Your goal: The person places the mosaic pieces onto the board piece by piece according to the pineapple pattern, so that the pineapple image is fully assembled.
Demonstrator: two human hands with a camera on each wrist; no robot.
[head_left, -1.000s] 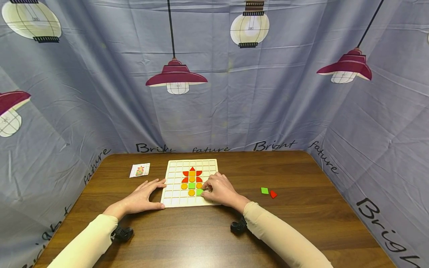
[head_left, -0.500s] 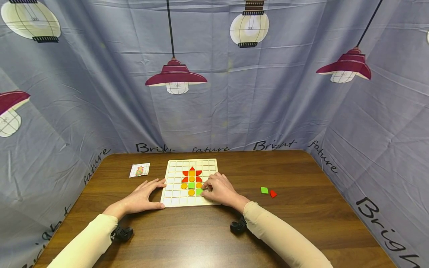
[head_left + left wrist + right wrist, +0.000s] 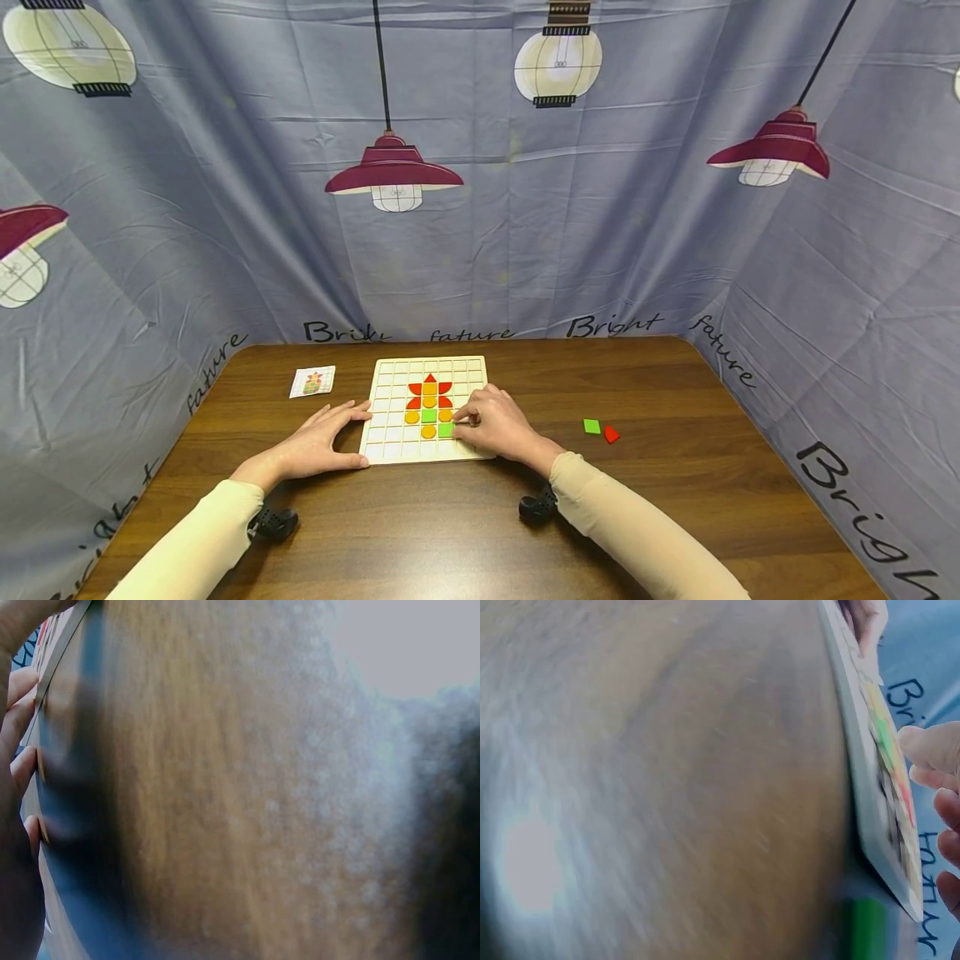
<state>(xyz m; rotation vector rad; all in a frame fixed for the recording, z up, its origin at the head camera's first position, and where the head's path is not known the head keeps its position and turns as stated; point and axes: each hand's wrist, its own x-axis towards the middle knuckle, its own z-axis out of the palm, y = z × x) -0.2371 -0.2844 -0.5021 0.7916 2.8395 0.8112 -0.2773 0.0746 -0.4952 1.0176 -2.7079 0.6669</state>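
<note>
A cream gridded board lies on the wooden table, bearing a pattern of tiles: red petal shapes, yellow-orange round tiles and two green squares. My left hand spreads along the board's left side, fingertips at the edge and thumb at the near corner. Over the board's right side, my right hand has thumb and bent forefinger beside the lower green square tile, which sits flat in its cell. In the right wrist view, nothing shows between the thumb and the fingers.
To the right of the board lie a loose green square and a red piece. A picture card with a similar pattern lies at the back left. Blue-grey curtains stand behind the table.
My right hand has shifted slightly to the right, its fingertips drawing back from the lower green square, more of which shows. The left hand and board have stayed put.
</note>
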